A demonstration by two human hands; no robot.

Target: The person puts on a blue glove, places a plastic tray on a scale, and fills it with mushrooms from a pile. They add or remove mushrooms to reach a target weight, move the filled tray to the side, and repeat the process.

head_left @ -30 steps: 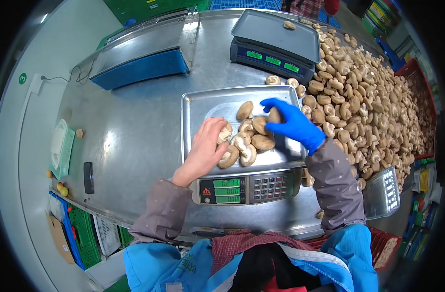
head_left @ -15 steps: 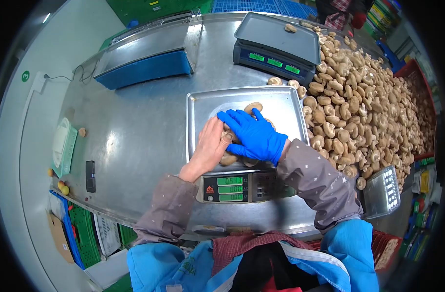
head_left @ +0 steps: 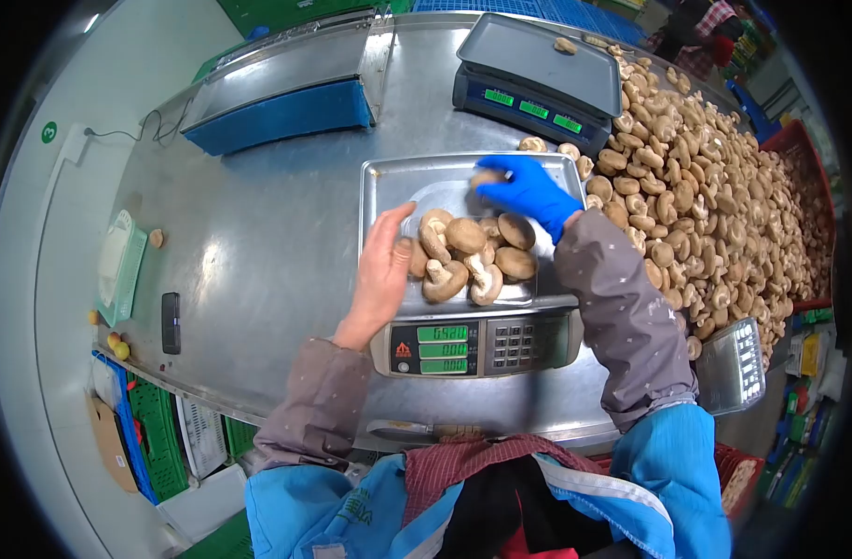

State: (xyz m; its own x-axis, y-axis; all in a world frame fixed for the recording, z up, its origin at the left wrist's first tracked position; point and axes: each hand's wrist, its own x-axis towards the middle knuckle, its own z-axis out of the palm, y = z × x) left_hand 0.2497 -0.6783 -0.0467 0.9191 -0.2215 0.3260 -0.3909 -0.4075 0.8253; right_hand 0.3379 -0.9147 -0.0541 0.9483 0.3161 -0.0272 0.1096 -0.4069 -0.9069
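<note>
Several shiitake mushrooms (head_left: 466,235) sit in a loose cluster on the metal pan (head_left: 379,186) of a scale, with the edge of a clear plastic tray (head_left: 529,296) showing around them. In my right hand (head_left: 530,193), gloved in blue, a single mushroom (head_left: 487,178) is pinched above the far side of the pan, slightly blurred. My bare left hand (head_left: 385,265) rests at the cluster's left side, fingers apart, its thumb by the leftmost mushroom. Below the pan, the scale's panel (head_left: 477,348) shows green digits and a keypad.
A large mushroom heap (head_left: 696,205) covers the table's right side. Behind my scale stands a second scale (head_left: 538,70) with one mushroom on it. To the left are a phone (head_left: 171,323), a pale green basket (head_left: 120,270) and a blue-fronted metal unit (head_left: 277,121).
My hands have parted from over the cluster, uncovering it. The right has moved away from me with one mushroom; the left has shifted slightly left. The scale's top reading has dropped.
</note>
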